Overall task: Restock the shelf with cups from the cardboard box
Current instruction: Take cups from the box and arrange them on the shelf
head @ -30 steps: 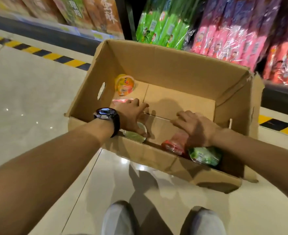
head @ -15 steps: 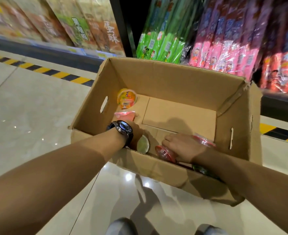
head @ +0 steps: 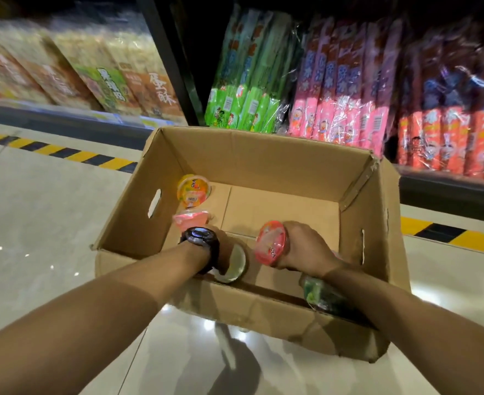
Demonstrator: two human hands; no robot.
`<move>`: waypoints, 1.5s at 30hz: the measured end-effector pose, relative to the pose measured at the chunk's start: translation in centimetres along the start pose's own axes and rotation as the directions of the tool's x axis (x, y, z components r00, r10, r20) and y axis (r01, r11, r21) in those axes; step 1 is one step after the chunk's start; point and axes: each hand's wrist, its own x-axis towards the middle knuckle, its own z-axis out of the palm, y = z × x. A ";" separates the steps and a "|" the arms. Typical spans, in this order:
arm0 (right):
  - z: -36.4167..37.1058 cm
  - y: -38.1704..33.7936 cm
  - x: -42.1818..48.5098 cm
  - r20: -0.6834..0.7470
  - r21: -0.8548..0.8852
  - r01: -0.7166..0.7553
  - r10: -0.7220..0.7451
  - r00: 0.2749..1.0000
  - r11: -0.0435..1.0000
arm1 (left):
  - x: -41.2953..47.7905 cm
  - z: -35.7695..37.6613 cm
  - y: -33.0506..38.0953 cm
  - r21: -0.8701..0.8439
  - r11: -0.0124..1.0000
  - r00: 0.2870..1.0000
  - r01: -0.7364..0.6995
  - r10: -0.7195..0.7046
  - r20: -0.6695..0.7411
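An open cardboard box (head: 263, 155) stands on the floor in front of the shelf. My right hand (head: 306, 246) grips a red-lidded cup (head: 272, 243), lifted and tilted on its side inside the box. My left hand (head: 223, 246), with a black watch on the wrist, is closed around a pale green cup (head: 235, 266) near the box's front wall. An orange cup (head: 193, 189) and a pink cup (head: 191, 219) lie by the left wall. A dark green cup (head: 317, 292) lies under my right forearm.
The shelf (head: 448, 189) behind the box holds green (head: 249, 109), pink (head: 343, 121) and red (head: 448, 138) snack packs; orange bags (head: 138, 89) fill the left bay. A yellow-black stripe (head: 64, 152) runs along the glossy tile floor. A black shelf post (head: 175, 67) divides the bays.
My right hand has closed on the red-lidded cup and raised it off the box floor. My left hand has wrapped around the pale green cup. The view has tilted up toward the shelf.
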 end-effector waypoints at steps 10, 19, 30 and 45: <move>-12.9 -10.8 -4.1 -0.233 0.811 -0.007 0.333 0.914 0.586 | -11.0 -6.1 -1.6 -0.939 0.169 0.901 -0.298 -0.274 -0.336; -33.6 -27.1 -14.9 -0.412 0.768 0.120 0.342 0.845 0.630 | -34.5 -22.6 -0.1 -0.753 -0.104 0.715 -0.650 -0.420 -0.559; -58.7 -48.9 -30.1 -0.611 0.672 0.259 0.323 0.722 0.694 | -66.9 -43.1 2.0 -0.529 0.028 0.490 -0.848 -0.342 -0.802; -81.3 -56.8 -40.1 -0.872 0.434 0.537 0.190 0.450 0.723 | -84.6 -61.0 7.7 -0.137 0.033 0.125 -0.990 -0.250 -0.960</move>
